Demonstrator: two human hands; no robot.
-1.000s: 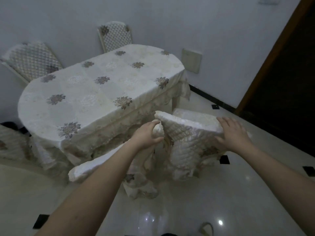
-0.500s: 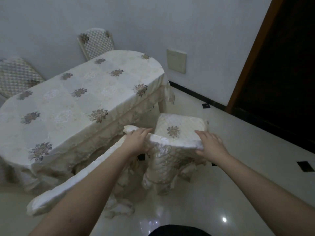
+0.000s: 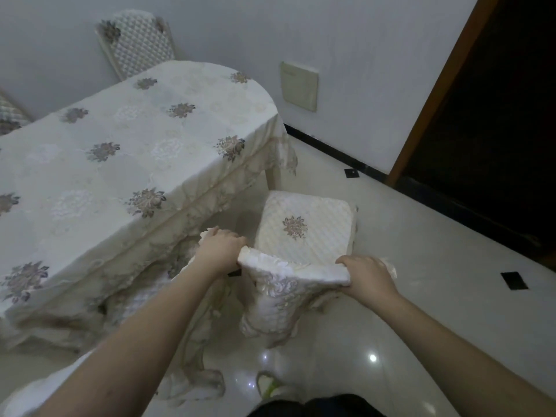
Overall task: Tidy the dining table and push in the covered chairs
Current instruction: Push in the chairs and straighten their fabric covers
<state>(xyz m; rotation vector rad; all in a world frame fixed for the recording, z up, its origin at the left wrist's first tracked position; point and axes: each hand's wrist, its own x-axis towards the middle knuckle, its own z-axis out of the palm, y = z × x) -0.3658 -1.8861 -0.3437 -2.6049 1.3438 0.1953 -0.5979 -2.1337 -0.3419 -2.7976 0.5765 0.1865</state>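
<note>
A chair under a cream quilted cover (image 3: 304, 227) stands just off the right end of the dining table (image 3: 126, 152), its seat showing a flower motif. My left hand (image 3: 219, 251) grips the left end of the chair's backrest top. My right hand (image 3: 365, 273) grips the right end of the same backrest top. The table carries a cream cloth with embroidered flowers that hangs down its sides. The chair's legs are hidden by the cover.
A second covered chair (image 3: 177, 308) lies below my left arm against the table's near side. Another covered chair back (image 3: 138, 46) stands at the far wall. A dark doorway (image 3: 496, 115) opens on the right. The floor (image 3: 421, 326) is glossy tile.
The view has shifted closer over the chair, whose seat now faces me more fully. Both hands have closed round the backrest top; the right hand lay flatter before.
</note>
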